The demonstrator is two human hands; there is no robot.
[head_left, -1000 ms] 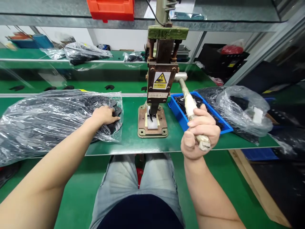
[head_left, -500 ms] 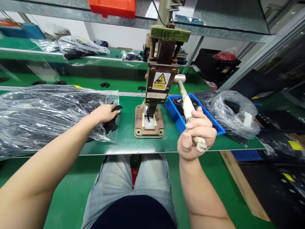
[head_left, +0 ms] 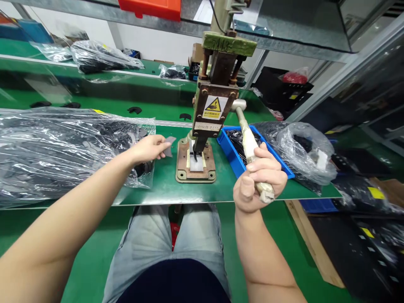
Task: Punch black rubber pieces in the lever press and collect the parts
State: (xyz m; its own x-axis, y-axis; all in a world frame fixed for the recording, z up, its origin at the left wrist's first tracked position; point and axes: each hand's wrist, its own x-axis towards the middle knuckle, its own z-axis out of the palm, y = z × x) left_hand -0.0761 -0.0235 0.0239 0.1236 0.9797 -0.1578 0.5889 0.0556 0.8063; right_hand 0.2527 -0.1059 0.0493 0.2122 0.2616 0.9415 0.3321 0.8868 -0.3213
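Note:
Between the thumb and fingers of my left hand (head_left: 151, 148) is a thin dark grey curved piece (head_left: 169, 146), held just left of the press base (head_left: 181, 162). My right hand (head_left: 260, 179) is wrapped around the tape-wound lever (head_left: 248, 136) of the hand press (head_left: 211, 105). Under the ram sits a light metal plate (head_left: 196, 165) with a small black part (head_left: 195, 156) on it. A clear plastic bag (head_left: 63, 155) of similar dark pieces lies behind and left of my left hand.
A blue tray (head_left: 232, 158) of small black parts stands right of the press, beside another plastic bag (head_left: 303, 147). Several dark curved pieces, including one piece (head_left: 185, 116), lie behind the press. An orange bin (head_left: 151, 7) sits on the shelf above.
My left hand has moved right, from the bag's opening toward the press, with the grey piece pinched in it. My right hand stays on the lever, which looks unmoved.

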